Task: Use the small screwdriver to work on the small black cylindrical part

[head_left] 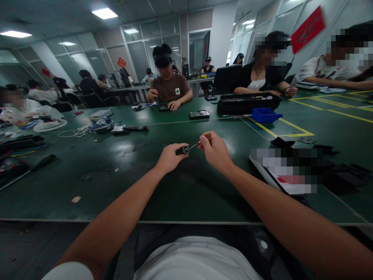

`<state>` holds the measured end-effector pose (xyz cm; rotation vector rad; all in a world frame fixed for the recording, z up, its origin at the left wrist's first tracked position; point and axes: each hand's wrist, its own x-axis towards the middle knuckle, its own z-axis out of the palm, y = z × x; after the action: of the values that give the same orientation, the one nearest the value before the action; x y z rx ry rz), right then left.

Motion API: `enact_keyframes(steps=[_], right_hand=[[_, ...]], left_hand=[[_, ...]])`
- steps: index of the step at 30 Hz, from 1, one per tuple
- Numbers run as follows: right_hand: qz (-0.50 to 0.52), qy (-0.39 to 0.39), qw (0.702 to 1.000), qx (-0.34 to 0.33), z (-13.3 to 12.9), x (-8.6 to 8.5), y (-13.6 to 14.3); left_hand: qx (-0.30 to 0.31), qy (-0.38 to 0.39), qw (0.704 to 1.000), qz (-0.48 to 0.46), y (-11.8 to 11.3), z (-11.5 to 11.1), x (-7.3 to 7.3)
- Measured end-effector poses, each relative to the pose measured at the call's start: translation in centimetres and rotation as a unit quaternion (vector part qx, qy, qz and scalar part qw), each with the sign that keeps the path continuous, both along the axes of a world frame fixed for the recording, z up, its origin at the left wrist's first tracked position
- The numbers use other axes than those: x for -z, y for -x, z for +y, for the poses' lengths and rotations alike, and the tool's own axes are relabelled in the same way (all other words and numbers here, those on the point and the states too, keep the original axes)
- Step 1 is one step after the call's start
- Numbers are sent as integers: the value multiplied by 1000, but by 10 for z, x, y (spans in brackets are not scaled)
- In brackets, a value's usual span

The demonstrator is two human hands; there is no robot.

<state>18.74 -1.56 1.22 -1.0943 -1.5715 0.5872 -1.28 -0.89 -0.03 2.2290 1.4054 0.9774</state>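
Note:
Over the middle of the table, my left hand (pixel 169 159) is closed around a black cylindrical part (pixel 183 150), whose round, open-looking end faces me. My right hand (pixel 214 151) pinches a small thin-shafted screwdriver (pixel 194 146) with a reddish handle, mostly hidden by the fingers. Its shaft points left, and the tip meets or lies very near the right side of the black part; I cannot tell which. Both hands are raised a little above the green tabletop (pixel 186 198).
Ahead lie a hard drive (pixel 199 114), a long black housing (pixel 249 104) and a blue bin (pixel 266 115). Bundled cables (pixel 100 125) and a long screwdriver (pixel 43 162) are left. A white package (pixel 272 175) and black scraps (pixel 346 177) lie right. A co-worker (pixel 170 87) sits opposite.

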Motion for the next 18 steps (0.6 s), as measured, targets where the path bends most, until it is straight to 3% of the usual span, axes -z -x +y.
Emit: enact_keyframes(steps=[10,18], right_hand=[[-8,-52,997,59,-8,-10,-2],[-35,-60,997,33,-10,-9,-2]], left_hand=[[0,11,1000,1,1,1,3],[2,19,1000,-2,1,1,3]])
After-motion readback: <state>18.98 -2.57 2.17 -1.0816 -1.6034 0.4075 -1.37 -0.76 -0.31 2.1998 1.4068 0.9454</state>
